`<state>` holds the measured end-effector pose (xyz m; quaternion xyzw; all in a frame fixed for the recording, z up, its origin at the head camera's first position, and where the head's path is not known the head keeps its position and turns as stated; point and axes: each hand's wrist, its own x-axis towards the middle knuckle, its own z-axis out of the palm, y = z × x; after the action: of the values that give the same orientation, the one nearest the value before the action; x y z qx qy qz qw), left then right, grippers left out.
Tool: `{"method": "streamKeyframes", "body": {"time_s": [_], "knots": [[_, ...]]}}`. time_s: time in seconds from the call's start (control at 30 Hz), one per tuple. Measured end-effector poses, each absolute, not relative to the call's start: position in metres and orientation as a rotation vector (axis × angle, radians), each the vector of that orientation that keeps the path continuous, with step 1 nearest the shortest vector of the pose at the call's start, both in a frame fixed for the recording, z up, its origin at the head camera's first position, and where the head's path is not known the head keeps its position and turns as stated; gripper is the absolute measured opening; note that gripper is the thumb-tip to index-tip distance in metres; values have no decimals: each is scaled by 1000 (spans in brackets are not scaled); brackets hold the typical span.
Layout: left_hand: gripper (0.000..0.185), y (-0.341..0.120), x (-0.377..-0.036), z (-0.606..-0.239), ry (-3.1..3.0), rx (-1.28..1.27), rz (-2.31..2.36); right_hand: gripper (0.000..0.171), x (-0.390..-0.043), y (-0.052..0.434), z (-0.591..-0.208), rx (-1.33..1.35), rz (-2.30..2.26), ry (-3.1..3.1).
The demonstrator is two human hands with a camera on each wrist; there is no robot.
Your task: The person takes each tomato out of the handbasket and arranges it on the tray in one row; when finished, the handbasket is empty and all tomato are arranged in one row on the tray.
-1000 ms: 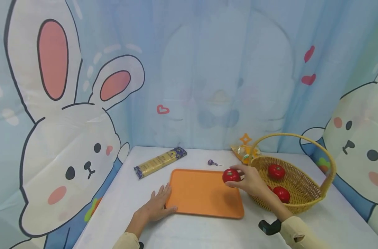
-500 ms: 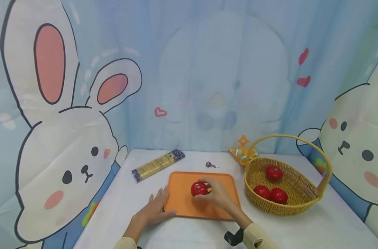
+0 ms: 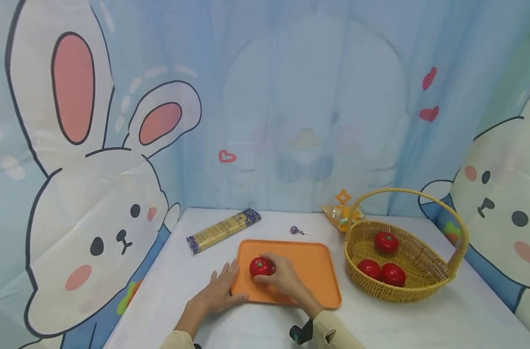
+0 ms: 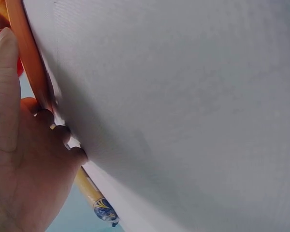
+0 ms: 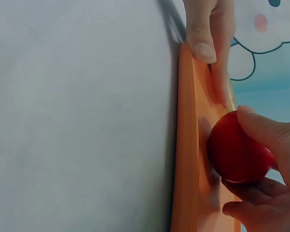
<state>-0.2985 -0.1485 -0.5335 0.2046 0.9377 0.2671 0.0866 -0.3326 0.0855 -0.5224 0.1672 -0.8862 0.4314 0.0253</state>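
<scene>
A glossy red tomato point(image 3: 261, 266) is grasped in the curled fingers of the right hand point(image 3: 282, 278) at the left part of the flat orange plastic tray point(image 3: 310, 261), whose left edge is touched by the flat, relaxed left hand point(image 3: 218, 292). The tray is borne by a white-covered table point(image 3: 422, 320) before a pale blue cartoon-rabbit curtain point(image 3: 94, 160). Three more tomatoes are counted in one woven yellow handled basket point(image 3: 422, 291); one spaghetti packet point(image 3: 223, 229), one purple lollipop point(image 3: 296, 230) and one yellow snack bag point(image 3: 340, 213) are seen behind.

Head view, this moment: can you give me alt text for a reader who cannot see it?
A person's right hand grips a red tomato over the left part of an orange tray, while the left hand rests flat against the tray's left edge. To the right stands a wicker basket holding three more tomatoes; a pasta packet lies behind on the white table.
</scene>
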Motion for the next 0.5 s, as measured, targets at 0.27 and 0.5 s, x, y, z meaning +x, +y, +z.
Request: {"method": "streamKeyframes", "body": {"time_s": [0.27,0.5], "knots": [[99,-147,-300,-535,2800,573,773,66,-340,64,-527,534,1335,-2707],[98,-148,-300,-532,2802,567,785,66,-346,52,-527,552,1351,-2696]]}}
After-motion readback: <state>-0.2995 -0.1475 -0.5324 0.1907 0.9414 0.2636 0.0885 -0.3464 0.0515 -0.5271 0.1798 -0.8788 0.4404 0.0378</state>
